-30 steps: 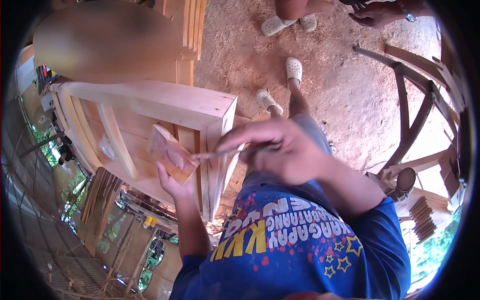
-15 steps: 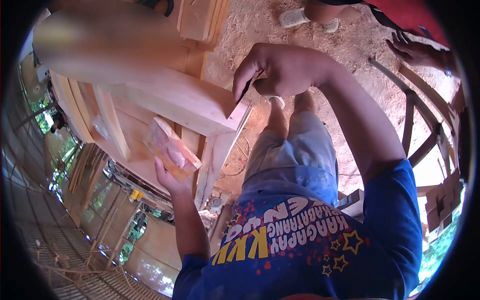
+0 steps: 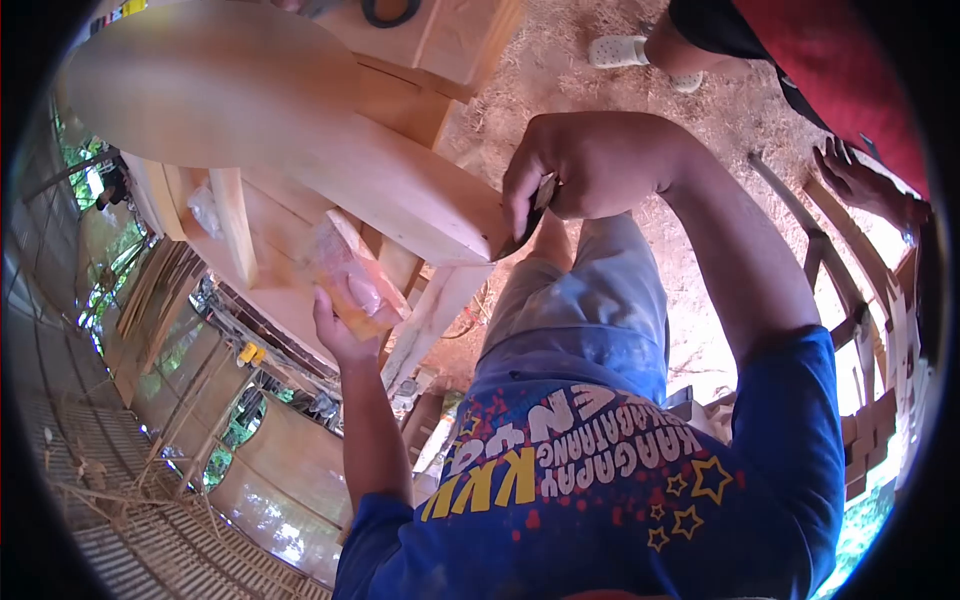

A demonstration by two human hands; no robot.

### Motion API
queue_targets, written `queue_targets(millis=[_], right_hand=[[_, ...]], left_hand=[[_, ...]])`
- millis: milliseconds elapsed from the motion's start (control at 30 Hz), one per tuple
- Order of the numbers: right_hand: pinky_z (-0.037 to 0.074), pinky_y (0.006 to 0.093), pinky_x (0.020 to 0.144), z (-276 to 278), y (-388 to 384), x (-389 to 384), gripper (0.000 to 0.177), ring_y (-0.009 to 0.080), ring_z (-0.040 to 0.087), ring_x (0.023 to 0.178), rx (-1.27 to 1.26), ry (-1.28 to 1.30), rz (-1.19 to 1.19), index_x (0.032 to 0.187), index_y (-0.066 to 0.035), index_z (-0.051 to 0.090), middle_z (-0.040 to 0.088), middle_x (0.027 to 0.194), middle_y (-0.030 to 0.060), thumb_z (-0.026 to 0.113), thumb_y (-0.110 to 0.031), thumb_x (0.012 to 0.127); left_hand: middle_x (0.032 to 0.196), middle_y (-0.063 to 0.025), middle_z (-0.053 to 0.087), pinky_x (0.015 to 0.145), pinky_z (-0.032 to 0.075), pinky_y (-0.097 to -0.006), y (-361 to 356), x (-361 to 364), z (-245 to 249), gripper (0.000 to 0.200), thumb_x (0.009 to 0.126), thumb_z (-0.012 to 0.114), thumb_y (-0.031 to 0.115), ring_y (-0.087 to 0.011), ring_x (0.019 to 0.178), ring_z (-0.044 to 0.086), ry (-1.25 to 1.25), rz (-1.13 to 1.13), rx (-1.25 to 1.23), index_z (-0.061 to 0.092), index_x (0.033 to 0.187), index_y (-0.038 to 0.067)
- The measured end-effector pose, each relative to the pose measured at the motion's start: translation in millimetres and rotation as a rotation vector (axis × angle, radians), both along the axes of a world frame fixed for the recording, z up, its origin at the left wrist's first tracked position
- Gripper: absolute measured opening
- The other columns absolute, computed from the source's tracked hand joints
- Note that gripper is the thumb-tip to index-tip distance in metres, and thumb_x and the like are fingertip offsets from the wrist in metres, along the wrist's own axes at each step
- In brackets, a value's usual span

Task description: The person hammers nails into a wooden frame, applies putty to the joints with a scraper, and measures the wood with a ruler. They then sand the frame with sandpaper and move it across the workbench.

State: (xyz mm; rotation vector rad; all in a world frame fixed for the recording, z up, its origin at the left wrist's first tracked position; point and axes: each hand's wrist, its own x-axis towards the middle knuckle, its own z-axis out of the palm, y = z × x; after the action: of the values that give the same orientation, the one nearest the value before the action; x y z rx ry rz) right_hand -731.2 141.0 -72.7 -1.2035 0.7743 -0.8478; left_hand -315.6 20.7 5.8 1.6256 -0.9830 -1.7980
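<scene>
Nearest, the left hand (image 3: 340,335) reaches up from below, its fingers (image 3: 365,297) curled around a pinkish wooden block (image 3: 350,262) and gripping it by the lower end. The block lies against the inner face of a pale wooden frame (image 3: 400,195), just above those fingers. Further out, the right hand (image 3: 595,165) is closed tight on a thin dark tool (image 3: 537,205), whose tip touches the frame's outer corner just below the index finger. Beyond lies sawdust-strewn ground (image 3: 720,110), with another person's hand (image 3: 865,180) and white clog (image 3: 625,50).
</scene>
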Motion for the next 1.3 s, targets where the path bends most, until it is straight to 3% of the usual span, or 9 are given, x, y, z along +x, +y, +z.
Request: queue_targets(millis=[133, 200, 367, 567, 733, 800, 933, 1200, 1300], right_hand=[[0.055, 0.0333, 0.085, 3, 0, -3, 0.032, 0.0246, 0.073, 0.092, -0.056, -0.170, 0.034, 0.102, 0.002, 0.078, 0.077, 0.098, 0.0155, 0.061, 0.009, 0.075], [0.055, 0.0344, 0.082, 5, 1, 0, 0.029, 0.0227, 0.073, 0.091, -0.084, -0.177, -0.140, 0.100, 0.001, 0.078, 0.077, 0.095, 0.0131, 0.063, 0.011, 0.077], [0.055, 0.0338, 0.090, 43, 14, 2, 0.030, 0.0202, 0.073, 0.096, 0.035, -0.019, -0.009, 0.102, 0.002, 0.077, 0.077, 0.101, 0.0120, 0.060, 0.009, 0.078], [0.053, 0.0325, 0.088, 111, 72, 23, 0.027, 0.0178, 0.069, 0.095, 0.174, 0.379, -0.612, 0.106, 0.001, 0.073, 0.073, 0.101, 0.0095, 0.069, 0.004, 0.079], [0.051, 0.0283, 0.087, 109, 121, 85, 0.035, 0.0128, 0.064, 0.095, 0.169, 0.558, -1.137, 0.113, -0.001, 0.066, 0.068, 0.100, 0.0052, 0.072, -0.001, 0.079], [0.050, 0.0268, 0.086, 112, 120, 105, 0.036, 0.0120, 0.063, 0.093, 0.206, 0.279, -1.213, 0.112, 0.000, 0.066, 0.068, 0.100, 0.0043, 0.072, 0.000, 0.077], [0.051, 0.0272, 0.089, 131, 114, 106, 0.039, 0.0126, 0.064, 0.092, 0.130, 0.405, -1.256, 0.117, 0.003, 0.065, 0.069, 0.100, 0.0039, 0.070, 0.002, 0.079], [0.053, 0.0361, 0.094, 183, 19, 76, 0.048, 0.0225, 0.067, 0.103, -0.030, 0.551, -1.273, 0.128, 0.003, 0.061, 0.070, 0.115, 0.0152, 0.073, -0.004, 0.083], [0.054, 0.0334, 0.087, 164, -9, 50, 0.049, 0.0205, 0.067, 0.101, -0.080, 0.586, -1.243, 0.129, 0.001, 0.061, 0.070, 0.112, 0.0141, 0.074, -0.007, 0.083]], left_hand=[[0.134, -0.0140, 0.059, 0.106, 0.049, -0.0441, -3, 1, -7, 0.056, 0.106, 0.045, 0.042, -0.0278, 0.123, 0.060, -0.059, 0.013, -0.068, 0.051, 0.142, 0.000], [0.132, -0.0147, 0.060, 0.105, 0.050, -0.0430, -3, 9, -9, 0.053, 0.106, 0.046, 0.040, -0.0271, 0.121, 0.061, -0.096, 0.020, -0.113, 0.053, 0.139, -0.002], [0.117, -0.0112, 0.068, 0.103, 0.049, -0.0366, 1, -1, -3, 0.036, 0.105, 0.054, 0.026, -0.0221, 0.115, 0.064, 0.076, -0.006, -0.184, 0.063, 0.124, -0.003], [0.112, -0.0046, 0.068, 0.099, 0.044, -0.0303, 1, 2, -10, 0.033, 0.104, 0.058, 0.029, -0.0135, 0.107, 0.061, 0.120, -0.032, -0.297, 0.067, 0.119, 0.000], [0.101, 0.0034, 0.063, 0.088, 0.041, -0.0278, 4, 12, -18, 0.031, 0.104, 0.061, 0.033, -0.0089, 0.093, 0.053, 0.125, 0.067, -0.309, 0.068, 0.109, 0.003], [0.105, 0.0029, 0.064, 0.092, 0.041, -0.0279, -1, 16, -6, 0.034, 0.105, 0.060, 0.034, -0.0100, 0.098, 0.054, 0.147, 0.018, -0.368, 0.069, 0.113, 0.002], [0.126, -0.0073, 0.066, 0.111, 0.037, -0.0341, -7, 26, -13, 0.046, 0.103, 0.062, 0.038, -0.0177, 0.121, 0.056, 0.250, 0.001, -0.313, 0.066, 0.126, -0.002], [0.124, -0.0064, 0.067, 0.105, 0.041, -0.0331, -12, 36, -59, 0.040, 0.105, 0.060, 0.034, -0.0154, 0.113, 0.059, 0.243, 0.159, -0.339, 0.066, 0.124, 0.000], [0.127, -0.0074, 0.066, 0.106, 0.042, -0.0344, -9, 31, -41, 0.040, 0.105, 0.058, 0.032, -0.0172, 0.117, 0.060, 0.379, 0.200, -0.331, 0.065, 0.126, -0.001]])
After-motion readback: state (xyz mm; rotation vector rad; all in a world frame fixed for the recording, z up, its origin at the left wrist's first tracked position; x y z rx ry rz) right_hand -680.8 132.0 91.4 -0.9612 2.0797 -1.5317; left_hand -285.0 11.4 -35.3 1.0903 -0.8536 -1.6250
